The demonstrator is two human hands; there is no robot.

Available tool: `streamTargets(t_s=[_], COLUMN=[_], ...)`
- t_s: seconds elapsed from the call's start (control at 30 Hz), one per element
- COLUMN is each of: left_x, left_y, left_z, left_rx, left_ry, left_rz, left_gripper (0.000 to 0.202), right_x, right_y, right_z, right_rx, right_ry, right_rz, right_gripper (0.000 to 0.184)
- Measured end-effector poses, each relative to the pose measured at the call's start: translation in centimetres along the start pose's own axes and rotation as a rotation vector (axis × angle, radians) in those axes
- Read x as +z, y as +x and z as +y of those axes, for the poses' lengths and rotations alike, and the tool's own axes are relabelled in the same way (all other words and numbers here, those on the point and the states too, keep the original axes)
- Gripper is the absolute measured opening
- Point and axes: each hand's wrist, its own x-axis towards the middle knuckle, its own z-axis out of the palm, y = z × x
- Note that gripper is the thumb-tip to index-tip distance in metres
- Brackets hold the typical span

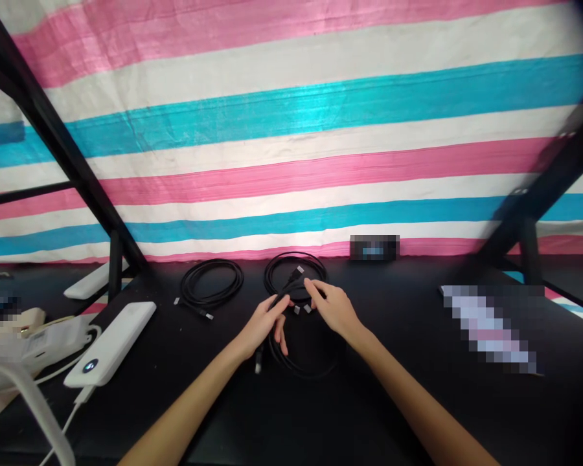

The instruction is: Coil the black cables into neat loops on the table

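My left hand (267, 322) and my right hand (331, 304) meet over a coiled black cable (295, 275) on the black table (398, 401). The left fingers pinch a strand of that cable near its plug. The right fingers curl onto the same coil from the right. A second loop of black cable (307, 366) lies on the table under my hands, its plug near my left wrist. Another coiled black cable (212, 282) rests untouched to the left.
A white power bank (111, 343) with a lit indicator and a white lead lies at the left. A striped pink, white and blue tarp (291, 129) hangs behind the table. Black frame bars (58, 136) slant at the left and right sides.
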Motion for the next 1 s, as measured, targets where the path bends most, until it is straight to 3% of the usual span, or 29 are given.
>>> streamTargets(t_s=[0.1,0.47,0.73,1.0], left_x=[0.1,-0.3,-1.1,-0.9], left_y=[0.1,-0.4,-0.6,-0.5], left_z=[-0.4,1.3,1.2,1.2], left_rx=[-0.048,0.063,-0.089,-0.149], left_ry=[0.007,0.018,-0.138,-0.437], left_rz=[-0.029,-0.021,-0.271,-0.258], left_gripper=[0.058,0.040,0.039,0.040], right_x=[0.6,-0.2,0.7,0.3], right_y=[-0.4,-0.3,-0.8,-0.8], right_z=[-0.6,-2.2,-2.4,-2.7], right_rx=[-0.026,-0.121,-0.143,-0.128], right_ry=[0.034,0.385,0.224,0.266], right_rz=[-0.046,-0.138,-0.068,-0.074], right_gripper=[0.052,0.025,0.023,0.026])
